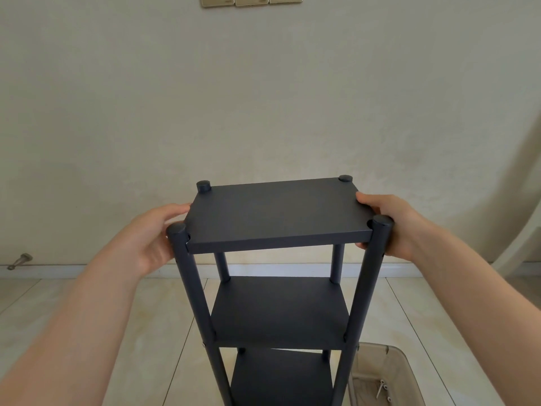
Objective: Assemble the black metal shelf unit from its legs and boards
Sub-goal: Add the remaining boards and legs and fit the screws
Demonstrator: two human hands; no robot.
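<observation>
Fingers (369, 200) of right hand (392, 227) are clamped on the right edge of the flat black rectangular metal top board (275, 212): thumb on top, fingertips peeking out under the edge beside the near-right black round metal leg (369, 276). Left hand (152, 235) mirrors it on the left edge, thumb against the board. Its lower fingers are hidden behind the near-left leg (187, 288), so their spread can't be told.

Tall black metal shelf unit (281, 309) stands upright on the beige tiled floor (146, 317), centre to bottom of frame. Top board sits level between four leg caps, two more boards below it. The two-sided hold at the top likely serves to steady the unit or press the board home evenly. Assembly looks nearly done.

Translucent plastic bin (404, 364) sits lower right just beside the unit, with loose screws (383, 388) inside, kept within reach. Gold switch plates (251, 0) are on the wall at top centre.
</observation>
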